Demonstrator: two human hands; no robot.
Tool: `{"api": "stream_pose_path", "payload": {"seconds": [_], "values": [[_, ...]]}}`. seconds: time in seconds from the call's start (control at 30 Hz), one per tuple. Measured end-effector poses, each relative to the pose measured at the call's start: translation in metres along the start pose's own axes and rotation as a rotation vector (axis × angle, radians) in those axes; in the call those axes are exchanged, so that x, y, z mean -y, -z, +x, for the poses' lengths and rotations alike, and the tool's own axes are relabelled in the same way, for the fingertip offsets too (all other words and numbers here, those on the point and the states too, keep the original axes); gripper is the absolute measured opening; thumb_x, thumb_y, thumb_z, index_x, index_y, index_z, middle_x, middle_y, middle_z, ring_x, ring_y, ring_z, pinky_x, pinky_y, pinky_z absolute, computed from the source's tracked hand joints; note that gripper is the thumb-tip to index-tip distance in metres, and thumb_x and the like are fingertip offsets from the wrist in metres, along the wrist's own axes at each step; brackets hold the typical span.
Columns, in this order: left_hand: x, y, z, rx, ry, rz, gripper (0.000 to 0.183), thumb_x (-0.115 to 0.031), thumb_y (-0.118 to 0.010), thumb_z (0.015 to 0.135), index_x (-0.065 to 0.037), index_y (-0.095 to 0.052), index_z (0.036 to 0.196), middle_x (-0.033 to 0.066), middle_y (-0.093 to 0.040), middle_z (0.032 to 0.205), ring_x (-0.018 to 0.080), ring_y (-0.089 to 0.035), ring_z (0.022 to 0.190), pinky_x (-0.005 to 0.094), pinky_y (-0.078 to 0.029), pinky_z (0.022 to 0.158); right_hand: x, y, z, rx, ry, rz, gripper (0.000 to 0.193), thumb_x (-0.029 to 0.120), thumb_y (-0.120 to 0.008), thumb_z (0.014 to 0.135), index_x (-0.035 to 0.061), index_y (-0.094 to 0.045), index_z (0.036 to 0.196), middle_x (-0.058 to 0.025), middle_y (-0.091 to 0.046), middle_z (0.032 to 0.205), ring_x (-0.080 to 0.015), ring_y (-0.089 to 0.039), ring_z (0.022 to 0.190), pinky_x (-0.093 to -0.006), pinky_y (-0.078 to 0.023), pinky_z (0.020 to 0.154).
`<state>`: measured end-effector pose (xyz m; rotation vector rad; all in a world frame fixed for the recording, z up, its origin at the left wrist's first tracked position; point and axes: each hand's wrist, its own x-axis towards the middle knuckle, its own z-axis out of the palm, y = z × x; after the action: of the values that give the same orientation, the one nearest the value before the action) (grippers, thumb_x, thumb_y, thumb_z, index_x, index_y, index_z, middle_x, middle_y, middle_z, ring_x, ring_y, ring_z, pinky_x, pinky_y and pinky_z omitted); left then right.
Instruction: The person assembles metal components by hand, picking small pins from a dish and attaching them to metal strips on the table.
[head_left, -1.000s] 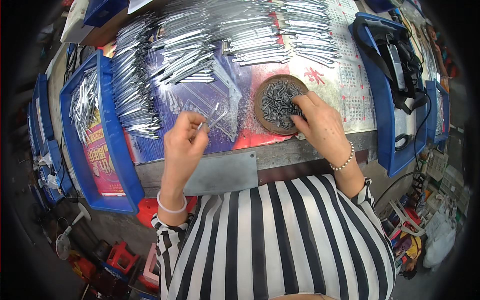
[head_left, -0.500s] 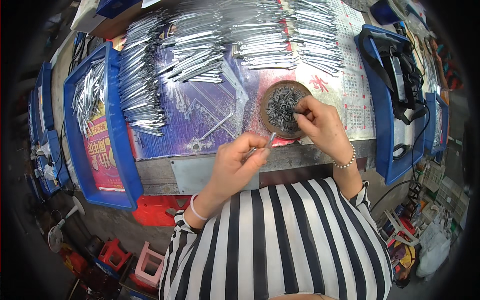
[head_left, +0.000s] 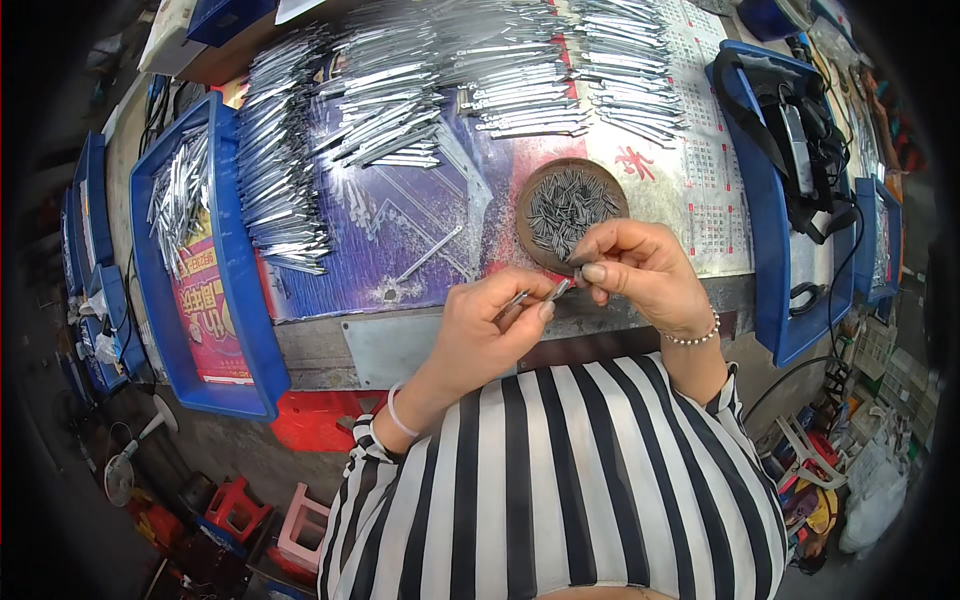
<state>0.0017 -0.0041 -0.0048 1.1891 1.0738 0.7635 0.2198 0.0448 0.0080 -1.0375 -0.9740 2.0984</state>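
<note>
Head view: left hand [head_left: 488, 328], fingers pinching slim metal strip [head_left: 558, 289]; right hand [head_left: 648, 283], just beside strip's tip, thumb and forefinger together, contents indistinct; beyond, round bowl [head_left: 526, 232], small dark metal pieces [head_left: 570, 205] inside; farther, silvery strip rows [head_left: 395, 120].

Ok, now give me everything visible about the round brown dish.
The round brown dish is shallow with a low rim; its material could be wood or tarnished metal. It sits upright on the printed sheet, toward the table's near edge, and holds a heap of small, slim, dark grey metallic pieces, with bare bottom showing around them. The right hand overlaps its near-right rim in view; whether they touch is unclear.
</note>
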Motion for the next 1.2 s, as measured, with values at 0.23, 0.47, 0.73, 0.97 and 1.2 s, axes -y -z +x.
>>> {"api": "stream_pose_path", "payload": {"seconds": [0.23,0.47,0.73,0.97,1.2], "values": [[-0.008,0.0,0.001,-0.001,-0.087,0.059,0.009,0.002,-0.063,0.085,0.002,-0.064,0.094,-0.0057,-0.053,0.062,-0.0019,-0.039,0.052,0.0185,-0.027,0.046,0.006,-0.009,-0.005,0.07,0.074,0.002,0.011,0.001,-0.059,0.089,-0.0005,-0.059,0.1,-0.0005,-0.059,0.085,-0.0034,-0.053,0.071,-0.0177,-0.044,0.061],[-0.007,0.001,0.001,-0.006,-0.169,0.097,0.008,0.0,-0.066,0.082,0.001,-0.066,0.09,-0.0042,-0.051,0.061,-0.0002,-0.039,0.05,0.02,-0.028,0.046,0.008,-0.011,-0.007,0.088,0.038,-0.024,0.013,0.0,-0.058,0.088,0.0027,-0.051,0.098,0.0011,-0.056,0.085,-0.0011,-0.051,0.069,-0.0168,-0.042,0.058],[0.001,0.001,0.001,0.047,-0.27,0.231,0.013,0.001,-0.068,0.079,-0.001,-0.066,0.092,0.0039,-0.06,0.07,0.009,-0.048,0.05,0.0251,-0.036,0.047,0.01,-0.01,-0.01,0.118,0.083,-0.308,0.013,-0.003,-0.057,0.085,0.0023,-0.05,0.094,0.0011,-0.055,0.081,-0.0045,-0.052,0.068,-0.0225,-0.042,0.058],[0.004,-0.002,-0.004,0.09,-0.354,0.285,0.016,0.002,-0.065,0.081,-0.002,-0.064,0.097,0.0086,-0.059,0.074,0.0188,-0.056,0.058,0.0293,-0.043,0.053,0.017,-0.019,-0.018,0.119,0.126,-0.696,0.015,-0.005,-0.053,0.081,0.0015,-0.049,0.094,-0.007,-0.056,0.076,-0.0157,-0.058,0.068,-0.0295,-0.045,0.061],[0.009,-0.003,-0.008,0.052,-0.359,0.287,0.015,0.002,-0.065,0.082,-0.001,-0.064,0.096,0.0088,-0.062,0.076,0.0174,-0.058,0.059,0.0282,-0.044,0.054,0.019,-0.024,-0.018,0.126,0.004,-0.54,0.009,-0.001,-0.055,0.087,-0.0005,-0.05,0.095,-0.0037,-0.059,0.079,-0.0069,-0.059,0.069,-0.0237,-0.046,0.058]]}}
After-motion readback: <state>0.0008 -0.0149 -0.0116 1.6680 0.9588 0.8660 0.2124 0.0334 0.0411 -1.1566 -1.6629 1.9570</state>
